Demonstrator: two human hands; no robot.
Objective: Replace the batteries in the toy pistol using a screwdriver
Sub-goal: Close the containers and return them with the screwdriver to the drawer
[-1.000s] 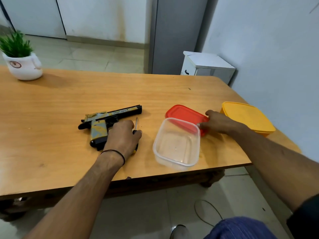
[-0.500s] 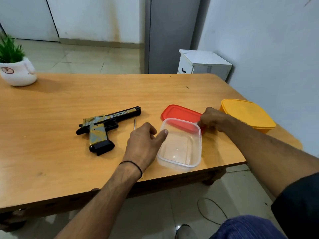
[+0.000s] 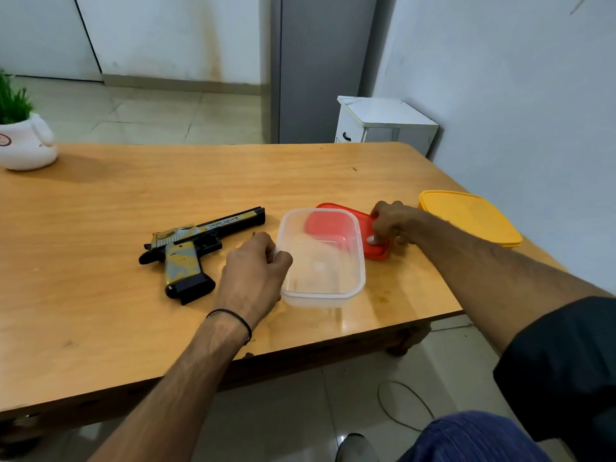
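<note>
a: on the table (image 3: 100,311), the clear tub (image 3: 320,300); just left of it the toy pistol (image 3: 200,238) lies flat, seemingly unopened.
b: hands?
a: left hand (image 3: 253,275) curls over the tub's rim, right hand (image 3: 395,223) grips the red lid (image 3: 378,252). screwdriver (image 3: 253,234) mostly hidden. battery swap not yet begun.

Orange-brown wooden tabletop (image 3: 100,311), glossy, grain running left to right. Just left of the left grip (image 3: 253,271), toy pistol (image 3: 196,241) flat on its side, barrel pointing away to the right, handle toward the near edge. At the left grip itself, clear container (image 3: 320,300), open and upright, far side overlapping red lid (image 3: 376,251). Red lid flat under the right grip (image 3: 393,225). Just right of the right grip, yellow lidded box (image 3: 466,218) near the tabletop's right edge. Well away to the left of both grips, white plant pot (image 3: 26,148), cut off by the frame.
</note>
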